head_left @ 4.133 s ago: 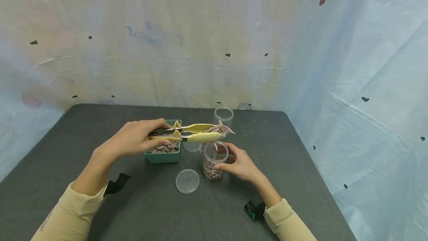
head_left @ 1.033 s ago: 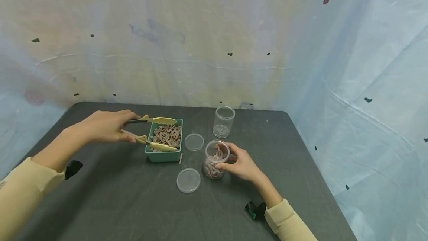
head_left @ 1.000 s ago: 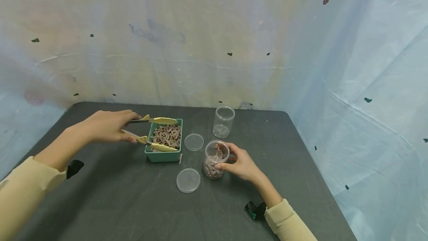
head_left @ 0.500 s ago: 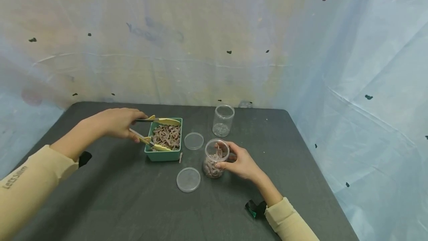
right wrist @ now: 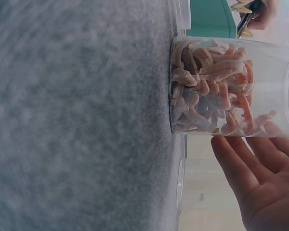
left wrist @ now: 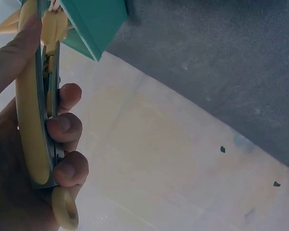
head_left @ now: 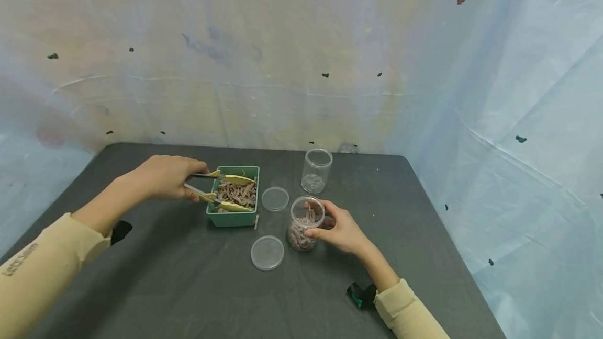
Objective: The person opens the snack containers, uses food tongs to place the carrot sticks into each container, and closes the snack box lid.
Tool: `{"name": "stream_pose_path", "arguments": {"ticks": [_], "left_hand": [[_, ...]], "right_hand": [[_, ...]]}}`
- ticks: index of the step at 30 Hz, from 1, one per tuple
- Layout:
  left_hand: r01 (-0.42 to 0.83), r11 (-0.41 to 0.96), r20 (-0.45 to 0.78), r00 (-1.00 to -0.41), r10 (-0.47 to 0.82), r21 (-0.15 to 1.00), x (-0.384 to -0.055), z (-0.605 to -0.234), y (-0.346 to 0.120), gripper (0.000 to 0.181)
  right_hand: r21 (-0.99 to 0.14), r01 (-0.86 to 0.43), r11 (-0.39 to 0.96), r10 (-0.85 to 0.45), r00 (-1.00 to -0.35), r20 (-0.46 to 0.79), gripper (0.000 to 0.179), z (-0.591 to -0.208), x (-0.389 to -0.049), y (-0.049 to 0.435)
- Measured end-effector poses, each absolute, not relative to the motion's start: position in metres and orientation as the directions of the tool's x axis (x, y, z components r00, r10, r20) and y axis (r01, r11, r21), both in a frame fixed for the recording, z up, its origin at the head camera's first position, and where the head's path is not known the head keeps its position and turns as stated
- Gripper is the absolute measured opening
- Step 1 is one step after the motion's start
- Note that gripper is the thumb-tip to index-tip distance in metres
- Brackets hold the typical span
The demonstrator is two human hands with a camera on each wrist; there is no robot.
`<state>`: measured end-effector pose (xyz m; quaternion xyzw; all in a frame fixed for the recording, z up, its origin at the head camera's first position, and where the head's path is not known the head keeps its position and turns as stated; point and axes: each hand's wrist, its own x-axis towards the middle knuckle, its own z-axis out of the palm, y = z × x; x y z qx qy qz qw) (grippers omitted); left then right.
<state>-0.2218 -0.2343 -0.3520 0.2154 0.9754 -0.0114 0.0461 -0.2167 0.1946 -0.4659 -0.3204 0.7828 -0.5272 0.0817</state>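
In the head view my left hand (head_left: 165, 176) grips yellow-tipped metal tongs (head_left: 234, 206). The tong tips are spread among brownish-pink strips (head_left: 235, 191) in a green rectangular container (head_left: 233, 219). The left wrist view shows my fingers curled round the yellow tong handles (left wrist: 31, 110). My right hand (head_left: 343, 232) holds an upright clear jar (head_left: 307, 219), thumb on its near side and fingers round the far side. The right wrist view shows this jar (right wrist: 272, 72) standing on the table, more than half full of strips (right wrist: 216, 91).
A second clear jar (head_left: 315, 171), with no strips in it, stands behind the held one. Two clear round lids (head_left: 267, 253) lie on the dark table (head_left: 226, 297). One loose strip (head_left: 256, 222) lies beside the green container. A plastic sheet (head_left: 264, 67) hangs behind the table.
Earlier the tongs held strips over the jar; they have since gone left to the green container. In the last second their tips have sunk among the strips and drawn somewhat closer together. The right hand stays put.
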Motion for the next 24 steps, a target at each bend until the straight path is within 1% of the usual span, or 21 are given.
{"name": "stream_pose_path", "arguments": {"ticks": [4,7,18,24], "left_hand": [[0.416,0.909,-0.088,-0.906,0.414,0.001,-0.219,-0.355,-0.237,0.057],[0.412,0.911,-0.081,-0.908,0.411,0.009,-0.217,-0.358,-0.241,0.057],[0.433,0.901,-0.035,-0.901,0.432,-0.031,-0.216,-0.362,-0.243,0.05],[0.442,0.897,-0.009,-0.897,0.442,-0.028,-0.213,-0.364,-0.245,0.04]], "right_hand": [[-0.879,-0.408,0.247,-0.584,-0.786,0.2,0.068,-0.465,-0.217,0.195],[-0.88,-0.408,0.242,-0.59,-0.782,0.2,0.067,-0.466,-0.218,0.194],[-0.876,-0.416,0.245,-0.583,-0.785,0.21,0.067,-0.466,-0.219,0.193],[-0.882,-0.41,0.234,-0.586,-0.783,0.208,0.066,-0.468,-0.219,0.194]]}}
